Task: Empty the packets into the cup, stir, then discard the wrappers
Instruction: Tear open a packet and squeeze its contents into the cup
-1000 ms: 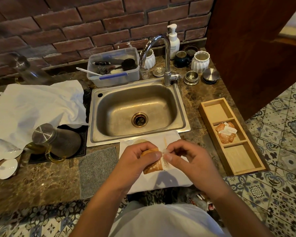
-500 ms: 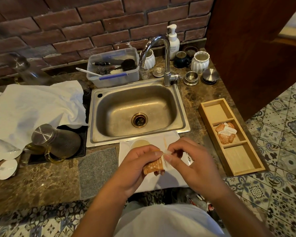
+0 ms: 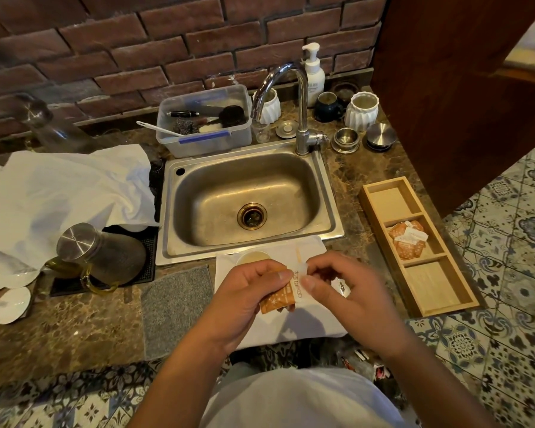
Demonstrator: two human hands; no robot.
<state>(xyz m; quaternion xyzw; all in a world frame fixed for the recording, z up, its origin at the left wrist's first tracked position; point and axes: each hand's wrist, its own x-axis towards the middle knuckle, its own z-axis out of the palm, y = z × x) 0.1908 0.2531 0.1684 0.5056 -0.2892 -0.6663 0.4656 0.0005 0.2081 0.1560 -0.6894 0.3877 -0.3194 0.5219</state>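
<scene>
An orange and white packet (image 3: pixel 281 298) is pinched between both hands above a white napkin (image 3: pixel 309 325) at the counter's front edge. My left hand (image 3: pixel 247 291) grips its orange body. My right hand (image 3: pixel 346 288) pinches its white top edge. The cup (image 3: pixel 253 258) with pale liquid stands on the napkin just beyond my left hand, mostly hidden by it. A thin stick (image 3: pixel 299 256) lies on the napkin to the cup's right. More orange packets (image 3: pixel 406 240) lie in the middle compartment of a wooden tray (image 3: pixel 426 291) at the right.
A steel sink (image 3: pixel 247 205) with a tap (image 3: pixel 300 97) lies behind the napkin. A grey mat (image 3: pixel 176 307) and a glass jug with a metal lid (image 3: pixel 99 254) are at the left, beside a white cloth (image 3: pixel 68 193). Jars, a soap bottle and a plastic box (image 3: pixel 204 122) line the brick wall.
Both hands have shifted a little towards me with the packet, which uncovers more of the cup's rim. The grip on the packet is the same.
</scene>
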